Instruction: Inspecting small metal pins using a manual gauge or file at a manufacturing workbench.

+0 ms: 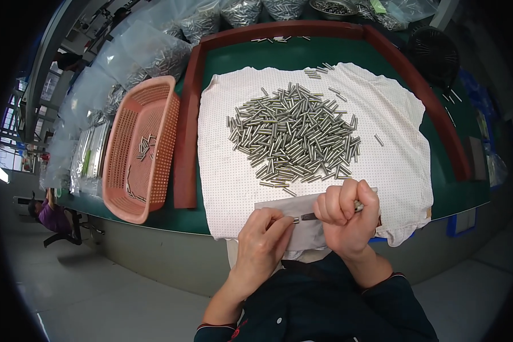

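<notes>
Close to the table's front edge, my left hand (262, 235) pinches a short metal pin (296, 220) between thumb and fingers. My right hand (350, 215) is closed in a fist round a slim hand tool (309, 216). The tool's dark tip points left, just beside the pin's end; whether they touch I cannot tell. Most of its pale handle is hidden in my fist. Under both hands lies a grey cloth (308, 241). Beyond them is a large pile of short metal pins (296, 134), spread on a white dotted cloth (222, 171).
A pink plastic basket (168, 131) with a few pins stands at left, beside a dark red wooden rail (187, 165) edging the green table (239, 56). Bags of metal parts (154, 54) line the far left. A seated person (54, 219) is at far left.
</notes>
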The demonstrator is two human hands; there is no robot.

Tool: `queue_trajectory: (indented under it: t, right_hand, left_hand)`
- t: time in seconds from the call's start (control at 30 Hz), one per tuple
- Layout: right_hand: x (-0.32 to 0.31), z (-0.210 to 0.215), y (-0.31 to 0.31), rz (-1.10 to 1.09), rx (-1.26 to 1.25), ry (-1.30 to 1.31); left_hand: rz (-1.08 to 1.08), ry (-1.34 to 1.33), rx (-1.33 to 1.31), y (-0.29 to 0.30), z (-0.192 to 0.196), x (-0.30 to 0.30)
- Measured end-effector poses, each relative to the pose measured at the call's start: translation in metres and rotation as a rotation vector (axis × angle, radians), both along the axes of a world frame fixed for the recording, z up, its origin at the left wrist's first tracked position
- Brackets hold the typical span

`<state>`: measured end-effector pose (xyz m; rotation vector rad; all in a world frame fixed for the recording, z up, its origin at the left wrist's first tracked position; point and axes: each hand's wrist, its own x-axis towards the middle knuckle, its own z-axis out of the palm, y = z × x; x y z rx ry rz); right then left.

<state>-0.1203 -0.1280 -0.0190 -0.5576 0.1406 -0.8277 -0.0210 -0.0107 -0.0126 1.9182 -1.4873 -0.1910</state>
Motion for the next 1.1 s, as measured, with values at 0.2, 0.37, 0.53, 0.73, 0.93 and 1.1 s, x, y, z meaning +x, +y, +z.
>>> queue_trajectory:
  t: [0.2,0.37,0.53,0.73,0.93,1.1]
  right_hand:
    - [0.004,-0.001,0.000,0.026,-0.013,0.009]
    - [0.006,-0.002,0.000,0.042,0.006,0.013]
    - [0.010,-0.002,0.004,0.036,-0.138,0.137]
    - [0.017,0.005,0.018,-0.064,-0.483,0.158]
    - [0.017,0.002,0.007,0.024,-0.258,0.244]
    - [0.005,0.004,-0.010,0.046,0.071,0.088]
  left_hand:
    - [0.023,0.003,-0.021,0.000,-0.001,-0.003]
    - [0.024,0.020,-0.029,0.001,-0.003,-0.002]
    - [0.023,0.043,-0.024,0.000,-0.006,0.000]
    - [0.034,0.060,-0.024,-0.001,-0.004,0.000]
    - [0.016,0.053,-0.067,-0.003,-0.010,0.001]
    - [0.096,0.049,-0.117,-0.001,-0.012,-0.005]
